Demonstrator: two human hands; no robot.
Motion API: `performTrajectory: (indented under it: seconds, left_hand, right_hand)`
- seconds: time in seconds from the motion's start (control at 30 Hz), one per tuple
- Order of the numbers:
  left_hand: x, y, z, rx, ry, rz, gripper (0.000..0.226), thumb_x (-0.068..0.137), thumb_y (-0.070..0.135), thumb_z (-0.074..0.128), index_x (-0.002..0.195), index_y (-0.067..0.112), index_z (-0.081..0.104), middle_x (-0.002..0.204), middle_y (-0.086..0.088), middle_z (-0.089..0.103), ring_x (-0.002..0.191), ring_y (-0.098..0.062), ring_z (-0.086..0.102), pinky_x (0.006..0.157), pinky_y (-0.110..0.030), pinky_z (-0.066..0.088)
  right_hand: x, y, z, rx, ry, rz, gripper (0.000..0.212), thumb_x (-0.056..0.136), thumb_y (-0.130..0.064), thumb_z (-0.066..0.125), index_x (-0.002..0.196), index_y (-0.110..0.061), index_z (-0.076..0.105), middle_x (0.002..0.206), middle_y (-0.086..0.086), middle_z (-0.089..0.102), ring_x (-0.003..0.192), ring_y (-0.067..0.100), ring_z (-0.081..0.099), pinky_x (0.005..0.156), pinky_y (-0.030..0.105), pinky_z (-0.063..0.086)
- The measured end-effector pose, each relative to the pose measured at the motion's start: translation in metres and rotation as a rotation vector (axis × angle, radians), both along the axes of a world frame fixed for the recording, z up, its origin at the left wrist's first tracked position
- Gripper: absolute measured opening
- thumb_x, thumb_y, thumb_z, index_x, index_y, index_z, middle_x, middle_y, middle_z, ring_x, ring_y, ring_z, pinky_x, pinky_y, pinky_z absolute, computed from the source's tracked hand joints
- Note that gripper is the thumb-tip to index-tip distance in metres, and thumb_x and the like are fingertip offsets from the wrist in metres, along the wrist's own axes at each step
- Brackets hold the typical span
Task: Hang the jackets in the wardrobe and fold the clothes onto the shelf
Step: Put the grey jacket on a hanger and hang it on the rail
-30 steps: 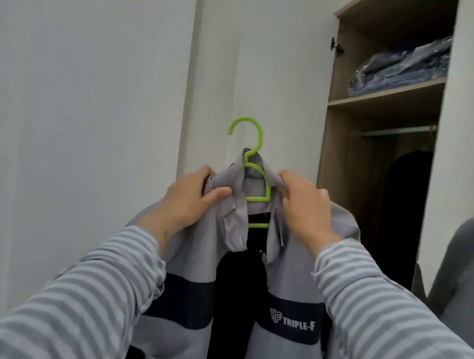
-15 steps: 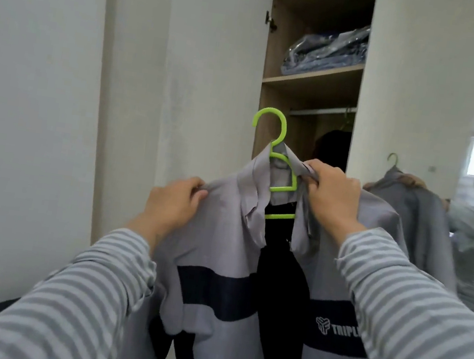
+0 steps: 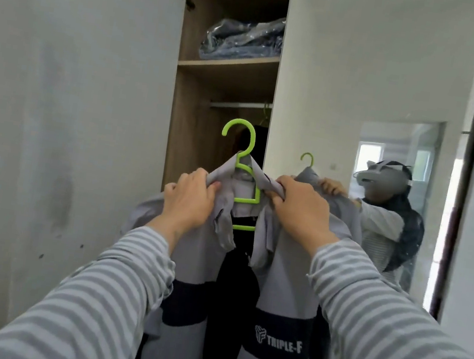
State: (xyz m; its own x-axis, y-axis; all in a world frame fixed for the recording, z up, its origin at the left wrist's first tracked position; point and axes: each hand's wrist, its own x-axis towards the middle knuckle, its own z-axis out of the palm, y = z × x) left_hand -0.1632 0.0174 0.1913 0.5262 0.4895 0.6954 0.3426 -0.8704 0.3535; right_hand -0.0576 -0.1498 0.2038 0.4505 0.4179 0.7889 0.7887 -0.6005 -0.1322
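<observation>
Head view: we hold a grey jacket point(image 3: 282, 281) on a green hanger point(image 3: 243, 177) up before the open wardrobe point(image 3: 194, 130). Our left hand point(image 3: 188, 199) grips the left side of the collar, fingers curled into the cloth just beside the hanger's neck; our right hand point(image 3: 301, 210) pinches the right side of the collar, knuckles toward us. The hanger's hook rises between and above both hands, in front of the dark hanging space and below the rail point(image 3: 240, 105). The jacket hangs open beneath our fingers, its dark band with the lettering "TRIPLE-F" below the right wrist. A plastic-wrapped bundle point(image 3: 244, 39) lies on the shelf point(image 3: 228, 65) above. A mirror point(image 3: 392, 202) on the right-hand door reflects us holding the jacket.
</observation>
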Motion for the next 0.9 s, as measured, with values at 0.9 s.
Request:
performTrajectory:
  seconds: [0.9]
  left_hand:
    - [0.16,0.163,0.021,-0.193,-0.173,-0.012,0.025,0.098,0.028,0.039,0.108,0.01,0.054,0.118,-0.015,0.058,0.108,-0.038,0.054,0.088,-0.045,0.046]
  right_hand:
    - [0.107,0.152,0.033,-0.002,0.068,-0.007,0.029,0.085,-0.044,0.053,0.084,-0.017,0.064,0.079,0.001,0.061,0.076,0.024,0.062,0.06,0.03,0.043]
